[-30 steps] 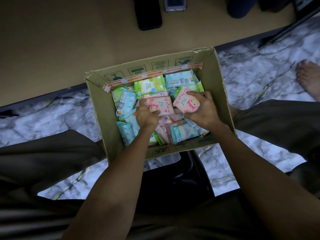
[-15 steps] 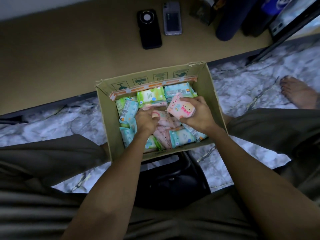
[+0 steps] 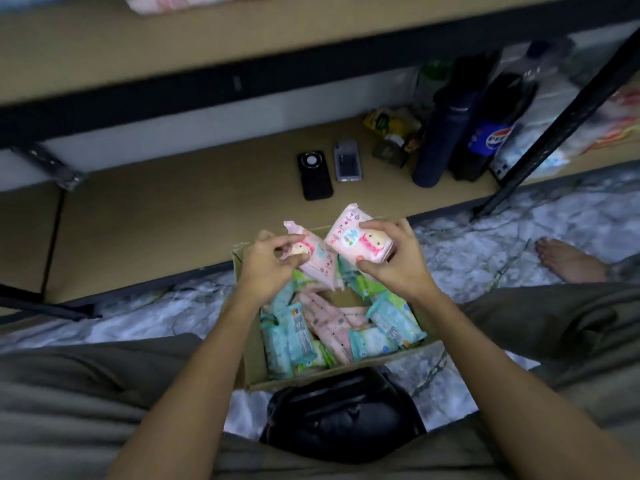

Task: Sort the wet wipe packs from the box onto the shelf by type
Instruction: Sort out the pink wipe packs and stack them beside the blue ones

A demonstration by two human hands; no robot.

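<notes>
An open cardboard box (image 3: 254, 362) sits on the marble floor between my knees, holding several teal, green and pink wet wipe packs (image 3: 391, 322). Above its far edge my left hand (image 3: 265, 263) grips a pink wet wipe pack (image 3: 320, 266) that hangs tilted. My right hand (image 3: 398, 261) holds a second pink pack (image 3: 356, 239) with a cartoon face, its printed side up. The tan lower shelf board (image 3: 180, 216) lies just beyond the box. Pink packs (image 3: 180, 1) show on the upper shelf at the top edge.
Two phones (image 3: 314, 174) lie on the lower shelf behind the box. Dark bottles (image 3: 441, 133) and snack bags stand at its right, by a black slanted shelf post (image 3: 554, 126). A black bag (image 3: 343, 417) rests in my lap. A bare foot (image 3: 568, 259) is at right.
Both hands have lifted out of the box, each carrying a pink pack. My view has tilted up, bringing the upper shelf into sight.
</notes>
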